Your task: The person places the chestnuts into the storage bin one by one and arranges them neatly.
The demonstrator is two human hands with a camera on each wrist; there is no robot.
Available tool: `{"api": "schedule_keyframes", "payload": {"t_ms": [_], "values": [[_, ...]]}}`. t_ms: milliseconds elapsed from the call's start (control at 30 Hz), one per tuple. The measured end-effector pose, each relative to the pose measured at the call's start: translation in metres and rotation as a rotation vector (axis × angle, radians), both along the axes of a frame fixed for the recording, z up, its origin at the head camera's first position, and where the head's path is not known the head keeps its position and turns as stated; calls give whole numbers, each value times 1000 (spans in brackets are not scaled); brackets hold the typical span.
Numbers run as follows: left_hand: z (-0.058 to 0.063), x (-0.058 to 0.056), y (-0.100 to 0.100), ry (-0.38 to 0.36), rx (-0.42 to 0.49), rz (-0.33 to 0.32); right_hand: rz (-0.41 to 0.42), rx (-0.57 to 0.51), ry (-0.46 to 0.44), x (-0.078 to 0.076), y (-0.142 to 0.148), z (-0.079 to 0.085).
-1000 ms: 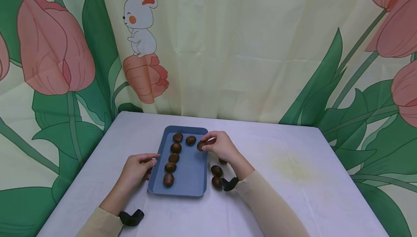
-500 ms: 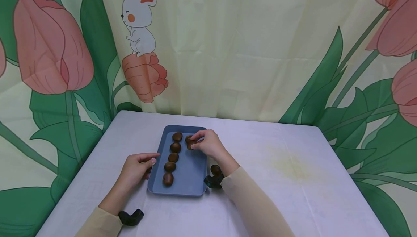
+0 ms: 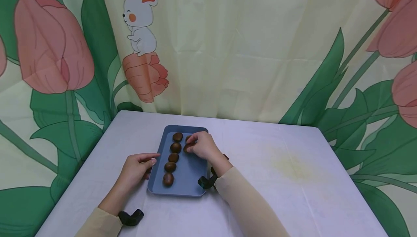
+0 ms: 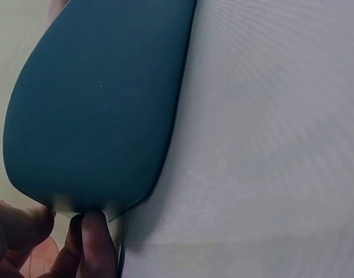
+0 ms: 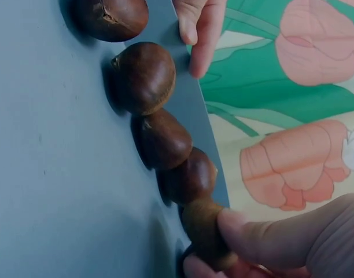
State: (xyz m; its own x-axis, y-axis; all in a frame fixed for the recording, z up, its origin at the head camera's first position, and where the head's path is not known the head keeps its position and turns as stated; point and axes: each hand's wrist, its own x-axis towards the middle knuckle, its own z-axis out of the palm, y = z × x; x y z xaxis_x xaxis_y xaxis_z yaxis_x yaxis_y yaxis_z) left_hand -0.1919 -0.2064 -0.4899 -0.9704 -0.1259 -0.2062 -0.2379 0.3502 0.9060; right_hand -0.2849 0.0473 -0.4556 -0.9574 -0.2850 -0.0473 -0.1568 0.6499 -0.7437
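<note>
A blue-grey tray (image 3: 190, 181) lies on the table with a column of several chestnuts (image 3: 173, 157) along its left side. My right hand (image 3: 203, 146) is over the tray's upper right part and pinches a chestnut (image 5: 205, 229) between thumb and finger, low at the tray floor. Just beyond it, a second chestnut (image 3: 187, 138) is partly hidden by the fingers. At the tray's left edge, my left hand (image 3: 135, 166) touches the rim with its fingertips, the index finger fairly straight. The left wrist view has the tray's outer side (image 4: 96, 116) against those fingertips.
Right of the tray, loose chestnuts (image 3: 213, 171) show in part beneath my right wrist. A white cloth (image 3: 277, 193) covers the table. Behind it hangs a curtain (image 3: 228, 48) printed with tulips and a rabbit. Black wrist cameras (image 3: 131, 217) sit under both wrists.
My right hand has carried the chestnut leftward from the tray's right rim and down beside the chestnut in the second column. The left hand stays at the left rim.
</note>
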Motion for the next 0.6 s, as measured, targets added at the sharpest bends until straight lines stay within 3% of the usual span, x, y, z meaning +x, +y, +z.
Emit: {"api": "schedule_keyframes", "payload": {"t_ms": [600], "values": [[-1,0,0,-1,1,1,25,165,59,0,-3,-2]]}}
